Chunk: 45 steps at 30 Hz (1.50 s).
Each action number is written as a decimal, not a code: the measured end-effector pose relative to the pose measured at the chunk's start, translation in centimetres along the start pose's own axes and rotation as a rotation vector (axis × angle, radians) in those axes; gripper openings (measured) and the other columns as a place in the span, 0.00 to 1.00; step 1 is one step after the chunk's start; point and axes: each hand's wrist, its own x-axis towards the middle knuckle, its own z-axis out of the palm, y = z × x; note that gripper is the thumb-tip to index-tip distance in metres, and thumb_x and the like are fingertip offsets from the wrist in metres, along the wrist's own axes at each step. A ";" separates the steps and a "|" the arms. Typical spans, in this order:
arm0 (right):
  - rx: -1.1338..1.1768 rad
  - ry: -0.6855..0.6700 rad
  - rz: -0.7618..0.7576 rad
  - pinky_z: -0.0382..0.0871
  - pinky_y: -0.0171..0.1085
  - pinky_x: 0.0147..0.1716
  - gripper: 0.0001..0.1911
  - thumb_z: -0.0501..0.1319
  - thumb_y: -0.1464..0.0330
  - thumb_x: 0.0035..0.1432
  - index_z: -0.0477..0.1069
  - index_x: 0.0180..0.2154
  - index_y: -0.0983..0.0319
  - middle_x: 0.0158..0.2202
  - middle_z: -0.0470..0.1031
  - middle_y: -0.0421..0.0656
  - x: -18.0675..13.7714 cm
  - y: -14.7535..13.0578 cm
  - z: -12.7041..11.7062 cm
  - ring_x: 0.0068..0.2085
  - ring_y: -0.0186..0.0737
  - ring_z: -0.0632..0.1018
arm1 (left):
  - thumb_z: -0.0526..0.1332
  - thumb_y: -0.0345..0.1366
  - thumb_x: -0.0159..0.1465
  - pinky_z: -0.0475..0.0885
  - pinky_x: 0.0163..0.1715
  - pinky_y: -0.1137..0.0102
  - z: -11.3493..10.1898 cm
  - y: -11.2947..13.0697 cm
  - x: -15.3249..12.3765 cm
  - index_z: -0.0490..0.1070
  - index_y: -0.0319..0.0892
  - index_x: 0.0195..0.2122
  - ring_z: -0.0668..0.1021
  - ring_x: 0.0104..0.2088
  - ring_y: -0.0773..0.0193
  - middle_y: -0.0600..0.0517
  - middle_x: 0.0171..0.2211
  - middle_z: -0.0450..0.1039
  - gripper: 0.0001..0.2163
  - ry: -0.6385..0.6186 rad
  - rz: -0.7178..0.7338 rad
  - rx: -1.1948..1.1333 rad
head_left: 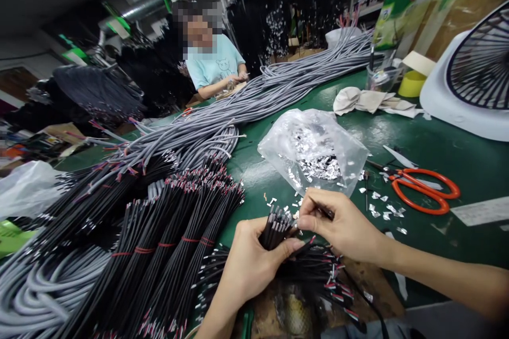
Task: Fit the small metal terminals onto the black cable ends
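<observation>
My left hand [248,262] is closed around a small bundle of short black wires [276,228], their ends pointing up and to the right. Just right of the bundle's tips, my right hand [342,225] pinches a single black wire [322,211] between thumb and fingers. Small silver metal terminals [382,209] lie scattered on the green table [437,153] beside my right hand. A clear plastic bag [314,148] holding more terminals sits just beyond both hands. More loose black wires [322,275] lie under my wrists.
Large bundles of black wires [167,243] tied with red bands and grey cables [238,111] fill the left. Orange scissors [425,188] lie at the right, a white fan [473,74] behind them. Another person in a light blue shirt [214,63] sits across the table.
</observation>
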 end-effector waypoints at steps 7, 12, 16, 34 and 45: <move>-0.061 -0.025 -0.054 0.58 0.32 0.19 0.13 0.58 0.62 0.55 0.65 0.22 0.63 0.19 0.64 0.38 0.4 0.3 -0.6 0.21 0.31 0.65 | 0.67 0.35 0.50 0.62 0.20 0.75 0.1 0.0 0.9 0.71 0.35 0.19 0.67 0.19 0.70 0.54 0.17 0.69 0.09 -0.022 0.026 -0.016; -0.488 0.484 -0.282 0.65 0.35 0.30 0.06 0.56 0.75 0.55 0.70 0.30 0.63 0.29 0.73 0.44 1.4 0.9 -3.1 0.30 0.36 0.73 | 0.59 0.43 0.58 0.59 0.19 0.74 0.2 -0.5 1.0 0.68 0.35 0.18 0.66 0.19 0.69 0.52 0.16 0.67 0.17 -0.093 -0.002 0.033; -0.430 0.228 -0.226 0.67 0.38 0.40 0.11 0.60 0.72 0.53 0.71 0.41 0.62 0.41 0.75 0.45 1.4 0.9 -2.8 0.41 0.40 0.75 | 0.58 0.45 0.59 0.60 0.22 0.74 0.0 -1.0 1.2 0.67 0.36 0.22 0.66 0.22 0.68 0.52 0.20 0.67 0.16 -0.027 0.053 0.104; -0.209 -0.076 -0.191 0.66 0.36 0.38 0.12 0.56 0.70 0.57 0.73 0.41 0.66 0.36 0.76 0.45 0.1 0.7 -0.3 0.37 0.38 0.75 | 0.62 0.38 0.56 0.66 0.17 0.78 0.1 -0.2 0.5 0.70 0.37 0.25 0.69 0.19 0.70 0.55 0.19 0.67 0.09 0.197 0.094 0.039; -0.198 -0.023 -0.215 0.65 0.32 0.33 0.10 0.56 0.71 0.58 0.75 0.38 0.64 0.31 0.76 0.43 -0.1 0.8 0.1 0.32 0.34 0.75 | 0.64 0.38 0.54 0.69 0.18 0.77 0.4 -0.6 0.4 0.71 0.38 0.27 0.69 0.21 0.69 0.54 0.22 0.68 0.08 0.211 0.065 0.009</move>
